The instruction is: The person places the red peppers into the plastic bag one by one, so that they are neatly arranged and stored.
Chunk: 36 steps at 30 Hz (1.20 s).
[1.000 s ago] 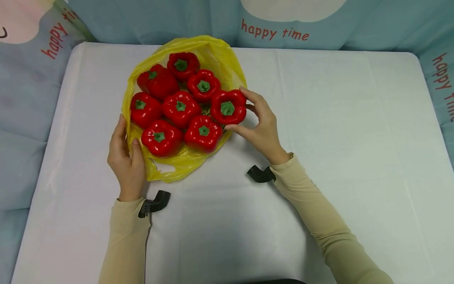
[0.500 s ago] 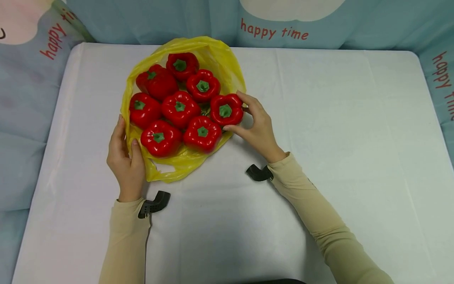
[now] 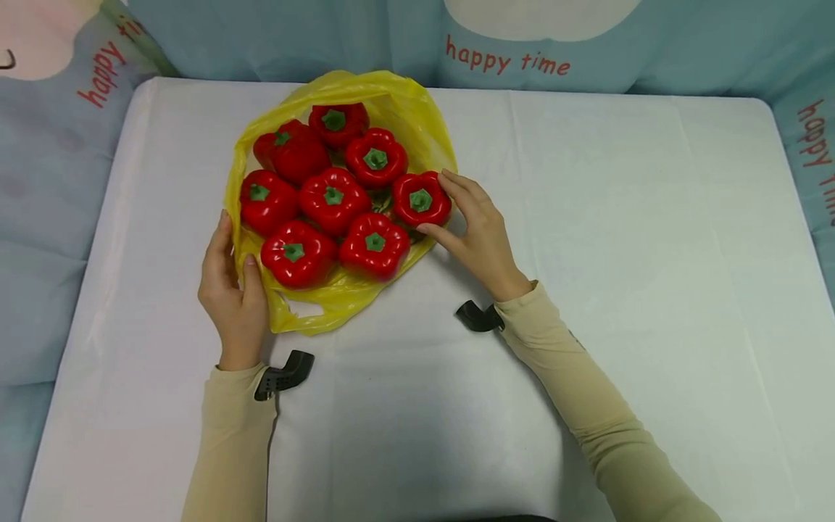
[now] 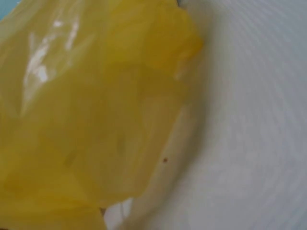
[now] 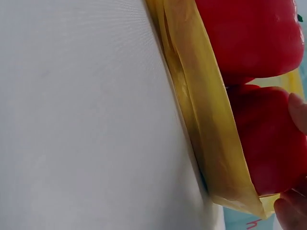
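An opened yellow plastic bag [image 3: 411, 116] lies at the back left of the table, holding several glossy red bell peppers [image 3: 334, 201] with green stems. My left hand [image 3: 233, 301] holds the bag's left side, thumb near the rim and fingers along the outside. At the bag's right side, my right hand [image 3: 479, 235] has thumb and fingers around one bell pepper [image 3: 420, 200], which sits inside the rim. The right wrist view shows this pepper [image 5: 268, 139] behind the bag's wall [image 5: 211, 110], touched by fingertips [image 5: 298, 112]. In the left wrist view the bag [image 4: 96, 120] hides the left hand.
A white cloth-covered table [image 3: 620, 217] extends to the right and front. A blue curtain [image 3: 365, 36] with printed words hangs along the back and sides. Black wrist mounts [image 3: 479, 317] stick out from both sleeves.
The right-hand pepper looks smaller, having gone down into the bag with my right hand around it. The bag's right rim now shows beside it. My left hand stays in place.
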Each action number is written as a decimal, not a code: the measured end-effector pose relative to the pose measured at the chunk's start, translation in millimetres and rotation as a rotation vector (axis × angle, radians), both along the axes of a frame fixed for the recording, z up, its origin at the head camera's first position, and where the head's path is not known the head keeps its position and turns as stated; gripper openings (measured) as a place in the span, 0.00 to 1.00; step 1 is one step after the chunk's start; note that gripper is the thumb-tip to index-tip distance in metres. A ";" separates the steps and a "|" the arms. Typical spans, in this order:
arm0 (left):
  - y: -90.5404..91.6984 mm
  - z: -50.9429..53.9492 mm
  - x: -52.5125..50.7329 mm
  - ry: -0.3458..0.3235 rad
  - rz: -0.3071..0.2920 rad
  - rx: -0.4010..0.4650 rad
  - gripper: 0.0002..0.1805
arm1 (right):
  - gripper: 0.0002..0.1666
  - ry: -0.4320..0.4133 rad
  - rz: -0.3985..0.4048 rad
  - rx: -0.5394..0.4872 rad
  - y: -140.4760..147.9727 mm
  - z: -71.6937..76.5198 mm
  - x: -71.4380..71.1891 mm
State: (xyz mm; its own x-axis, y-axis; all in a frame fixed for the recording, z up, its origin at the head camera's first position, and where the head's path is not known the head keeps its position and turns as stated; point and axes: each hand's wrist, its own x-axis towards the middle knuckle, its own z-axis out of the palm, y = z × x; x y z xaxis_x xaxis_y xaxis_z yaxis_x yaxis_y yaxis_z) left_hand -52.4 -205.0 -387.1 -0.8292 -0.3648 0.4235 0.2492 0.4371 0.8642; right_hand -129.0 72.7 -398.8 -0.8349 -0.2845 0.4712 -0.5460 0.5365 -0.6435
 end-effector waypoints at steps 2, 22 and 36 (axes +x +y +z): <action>0.0 -1.7 -0.3 0.004 -0.004 0.005 0.25 | 0.39 0.015 -0.002 -0.002 0.2 -0.2 -0.1; -8.9 -25.0 -6.2 0.006 0.000 -0.033 0.25 | 0.38 -0.129 0.038 -0.095 -5.8 4.8 7.4; -14.0 -14.1 3.6 -0.005 -0.033 -0.040 0.31 | 0.39 0.004 -0.095 0.119 73.7 14.2 -6.7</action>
State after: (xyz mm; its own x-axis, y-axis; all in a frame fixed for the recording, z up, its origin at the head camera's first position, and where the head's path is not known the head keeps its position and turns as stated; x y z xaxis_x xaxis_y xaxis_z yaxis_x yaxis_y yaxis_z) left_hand -48.8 -219.0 -401.2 -0.8426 -0.3199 0.4332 0.2603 0.4624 0.8476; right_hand -135.7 146.4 -384.6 -0.8589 -0.2583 0.4422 -0.4915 0.6582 -0.5702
